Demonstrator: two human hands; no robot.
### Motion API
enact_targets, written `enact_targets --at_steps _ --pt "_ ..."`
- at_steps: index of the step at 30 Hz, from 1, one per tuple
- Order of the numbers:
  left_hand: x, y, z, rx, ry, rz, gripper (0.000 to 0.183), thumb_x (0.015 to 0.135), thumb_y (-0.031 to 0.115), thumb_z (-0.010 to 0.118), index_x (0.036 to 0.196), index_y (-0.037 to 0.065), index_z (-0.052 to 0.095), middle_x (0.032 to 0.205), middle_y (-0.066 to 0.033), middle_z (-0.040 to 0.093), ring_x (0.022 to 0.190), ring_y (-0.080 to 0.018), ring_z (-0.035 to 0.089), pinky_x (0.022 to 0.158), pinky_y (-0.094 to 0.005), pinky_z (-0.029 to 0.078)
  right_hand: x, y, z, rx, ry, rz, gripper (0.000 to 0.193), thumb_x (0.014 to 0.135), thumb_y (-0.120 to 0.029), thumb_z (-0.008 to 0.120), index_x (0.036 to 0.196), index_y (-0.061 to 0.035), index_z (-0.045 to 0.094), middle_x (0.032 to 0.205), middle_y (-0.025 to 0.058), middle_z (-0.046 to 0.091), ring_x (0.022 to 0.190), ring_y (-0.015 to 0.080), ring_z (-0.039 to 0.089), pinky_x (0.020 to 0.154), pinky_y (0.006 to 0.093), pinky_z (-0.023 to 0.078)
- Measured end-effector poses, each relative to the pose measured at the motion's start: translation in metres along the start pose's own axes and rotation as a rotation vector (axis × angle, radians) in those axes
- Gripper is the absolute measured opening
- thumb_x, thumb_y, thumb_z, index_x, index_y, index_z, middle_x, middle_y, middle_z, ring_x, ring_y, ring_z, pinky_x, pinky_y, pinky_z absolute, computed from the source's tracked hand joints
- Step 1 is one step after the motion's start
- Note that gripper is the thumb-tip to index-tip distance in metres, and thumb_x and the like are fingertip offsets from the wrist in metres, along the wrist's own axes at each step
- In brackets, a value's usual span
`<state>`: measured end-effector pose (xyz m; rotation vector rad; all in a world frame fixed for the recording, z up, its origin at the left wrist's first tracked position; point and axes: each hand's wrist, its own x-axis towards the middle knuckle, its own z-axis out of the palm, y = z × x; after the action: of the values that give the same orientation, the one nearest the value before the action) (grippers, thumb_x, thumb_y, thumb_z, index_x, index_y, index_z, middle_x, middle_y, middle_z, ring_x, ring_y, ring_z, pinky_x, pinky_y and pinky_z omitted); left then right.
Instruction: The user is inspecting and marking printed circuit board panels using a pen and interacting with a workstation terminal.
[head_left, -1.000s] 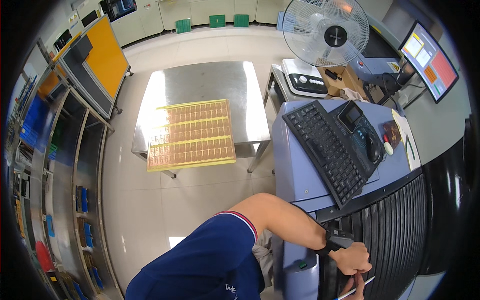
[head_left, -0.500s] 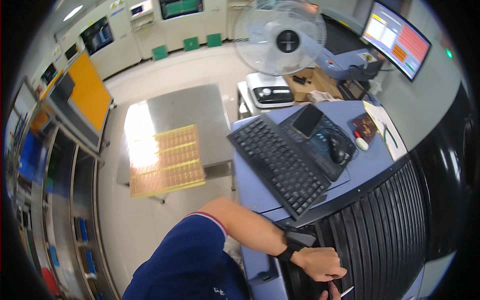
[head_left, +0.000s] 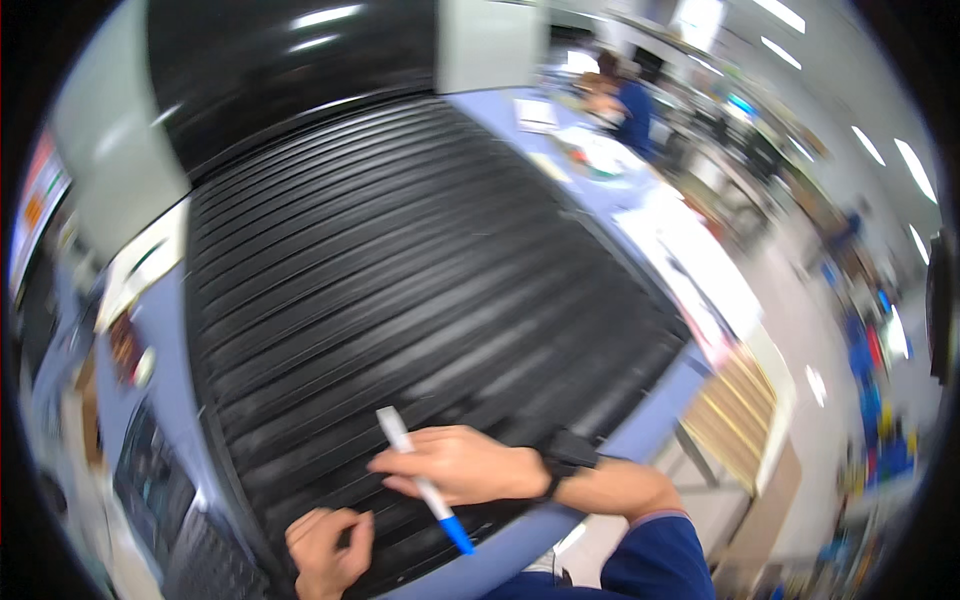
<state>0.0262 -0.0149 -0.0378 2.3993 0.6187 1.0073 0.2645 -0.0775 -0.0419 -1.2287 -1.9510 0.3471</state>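
Note:
My right hand is closed around a white marker pen with a blue end. The pen slants across the fingers, its white end pointing away from me and its blue end toward me. A black band with a small device is on that wrist. To its left, my left hand is loosely curled, with a gap between thumb and fingers and nothing visible in it. Both hands are over the near part of a black ribbed cover, and I cannot tell whether they touch it.
Blue-grey ledges border the cover. At the left are a keyboard and a paper sheet with a dark pen. White papers lie on the right ledge, near a slatted tan panel. Another person is at the far right.
The view has swung right, from the keyboard and metal table to the black cover. Both hands now show more fully, and the white pen is plainly in my right hand.

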Motion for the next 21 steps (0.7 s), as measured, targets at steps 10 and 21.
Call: enact_targets --at_steps 10,21 --pt "-0.025 0.011 -0.017 0.077 -0.084 -0.216 0.013 0.088 -0.003 0.073 0.095 -0.004 0.063 0.081 -0.0102 0.067 0.069 -0.0152 0.063 0.062 -0.0273 0.055 -0.008 -0.004 0.013 0.132 0.037 -0.027 0.02 0.086 -0.015 0.068 0.081 0.0013 0.057 0.062 0.016 0.058 0.061 0.0365 0.062 0.053 0.0453 0.046" --pt "-0.018 0.005 -0.009 -0.057 -0.068 -0.407 0.012 0.09 0.005 0.073 0.095 -0.001 0.064 0.078 -0.0086 0.068 0.068 -0.0132 0.066 0.062 -0.0246 0.053 -0.003 -0.011 0.005 0.094 0.063 -0.001 0.017 0.081 -0.014 0.072 0.081 0.0 0.063 0.064 0.0187 0.062 0.065 0.0409 0.063 0.057 0.0471 0.047"
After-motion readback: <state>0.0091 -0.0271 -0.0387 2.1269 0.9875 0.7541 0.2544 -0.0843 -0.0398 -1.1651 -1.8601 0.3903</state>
